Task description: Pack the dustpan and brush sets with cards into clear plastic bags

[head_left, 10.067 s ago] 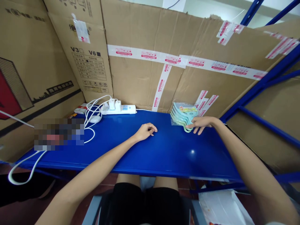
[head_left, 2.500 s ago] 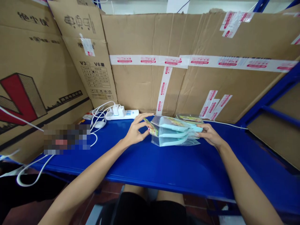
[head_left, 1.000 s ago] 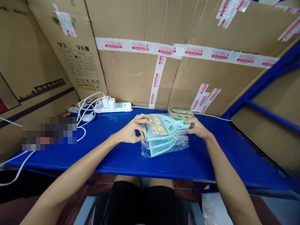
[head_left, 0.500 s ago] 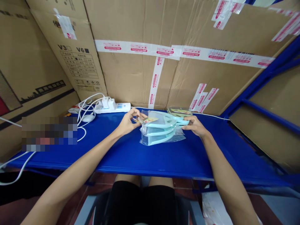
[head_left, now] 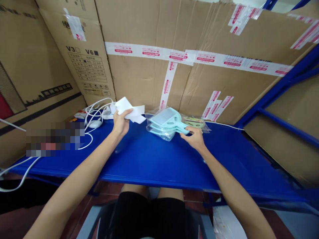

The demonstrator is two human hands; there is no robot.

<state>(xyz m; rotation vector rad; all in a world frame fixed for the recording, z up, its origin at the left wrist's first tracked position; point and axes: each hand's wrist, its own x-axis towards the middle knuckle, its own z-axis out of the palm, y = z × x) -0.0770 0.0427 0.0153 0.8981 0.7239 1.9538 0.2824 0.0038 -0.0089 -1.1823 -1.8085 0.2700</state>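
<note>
**Mia:** What is the left hand (head_left: 120, 120) doing?

**Ben:** It is up in the middle of the frame, a bit to the left. Its fingers are pinched shut on a white paper card (head_left: 129, 110). The card sticks up and out to the right of the hand.

**Mia:** And the right hand (head_left: 195, 138)?

**Ben:** It is just right of the middle. Its fingers are spread and lie flat on the handle end of the mint green packs (head_left: 165, 121). It presses on them but does not grip them.

**Mia:** Where are those packs?

**Ben:** They lie in a small pile on the blue shelf (head_left: 159, 159), between the two hands and near the back. Each one is in a clear bag. One more pack (head_left: 195, 122), more yellow-green, lies just to the right of the pile, right by the fingertips.

**Mia:** What is around them?

**Ben:** Behind the shelf stands a big cardboard wall (head_left: 199, 39) with white and red tape (head_left: 199, 59) on it. At the left there is a white power strip (head_left: 107, 114) with white cords (head_left: 93, 111) looping by it. A blue metal frame (head_left: 286, 83) goes up at the right. Low in the frame you see the person's black shorts (head_left: 149, 212).
</note>
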